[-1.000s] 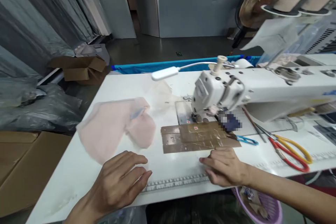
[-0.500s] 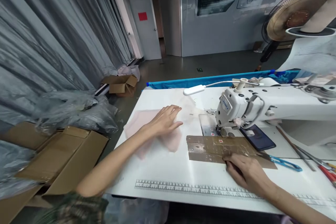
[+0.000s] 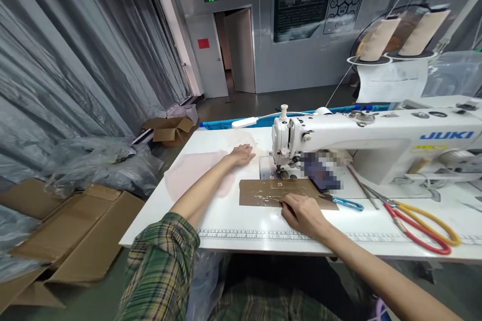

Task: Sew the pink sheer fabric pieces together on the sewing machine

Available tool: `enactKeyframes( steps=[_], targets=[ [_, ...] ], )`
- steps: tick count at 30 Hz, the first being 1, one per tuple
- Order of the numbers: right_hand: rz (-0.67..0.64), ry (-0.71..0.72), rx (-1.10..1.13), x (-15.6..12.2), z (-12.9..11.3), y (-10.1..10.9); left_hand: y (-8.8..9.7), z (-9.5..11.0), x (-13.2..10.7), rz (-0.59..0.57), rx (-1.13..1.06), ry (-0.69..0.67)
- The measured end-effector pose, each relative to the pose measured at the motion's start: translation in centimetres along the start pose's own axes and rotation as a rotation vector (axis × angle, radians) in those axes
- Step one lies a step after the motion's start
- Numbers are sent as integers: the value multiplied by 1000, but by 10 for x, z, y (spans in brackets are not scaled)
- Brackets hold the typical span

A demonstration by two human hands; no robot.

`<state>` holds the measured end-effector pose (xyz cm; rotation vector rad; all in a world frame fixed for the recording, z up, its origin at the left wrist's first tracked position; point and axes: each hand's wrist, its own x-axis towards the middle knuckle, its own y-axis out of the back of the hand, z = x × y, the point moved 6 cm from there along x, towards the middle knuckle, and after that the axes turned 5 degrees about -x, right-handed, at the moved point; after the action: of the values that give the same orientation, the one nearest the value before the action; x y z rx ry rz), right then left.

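Fabric in pale pink, thin and slightly rumpled, lies on the left part of a smooth white worktop, partly hidden beneath the person's left forearm. Just beyond it lies a sheer cream piece of cloth, and the left hand reaches to its near edge, palm down, fingers close together and gently bent; whether they pinch any cloth cannot be told. That arm wears a green plaid sleeve pushed up to the elbow.

Nearer the middle, the right hand rests at the front edge of a flat brown cardboard strip patched with shiny clear tape. Its fingers are curled, fingertips on the strip and thumb tucked below; a pinch cannot be made out.

Behind the strip stands a white JUKI sewing machine, its needle area just past the strip's far edge. A dark phone, partly blurred, and blue-handled metal snips lie by the strip's right end. Farther right rest large scissors with one red and one yellow handle. Along the worktop's front runs a printed white ruler strip.
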<state>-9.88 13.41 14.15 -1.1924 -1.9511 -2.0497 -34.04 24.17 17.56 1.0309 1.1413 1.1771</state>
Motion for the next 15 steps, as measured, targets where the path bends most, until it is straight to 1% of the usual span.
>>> enactKeyframes(
  steps=[3,5,7,9,10,12,13,14,15],
  targets=[
    [12,-14,34,-1,3,1,3,-6,5,9,-19,10],
    [10,-12,56,-2,5,2,13,-9,1,52,-52,-5],
    [2,-4,76,-2,5,3,28,-12,-13,117,-91,-35],
    [-10,3,95,-3,5,4,47,-14,-40,213,-134,-80],
    [-8,7,107,-3,5,5,59,-13,-59,296,-160,-111],
    [36,10,147,-3,4,11,92,-4,-115,695,-284,-315],
    [75,7,175,-4,3,16,103,1,-145,837,-299,-401],
    [122,0,207,-4,3,21,110,7,-176,957,-283,-449],
    [167,-10,238,-4,4,26,113,13,-205,1053,-243,-478]
  ],
)
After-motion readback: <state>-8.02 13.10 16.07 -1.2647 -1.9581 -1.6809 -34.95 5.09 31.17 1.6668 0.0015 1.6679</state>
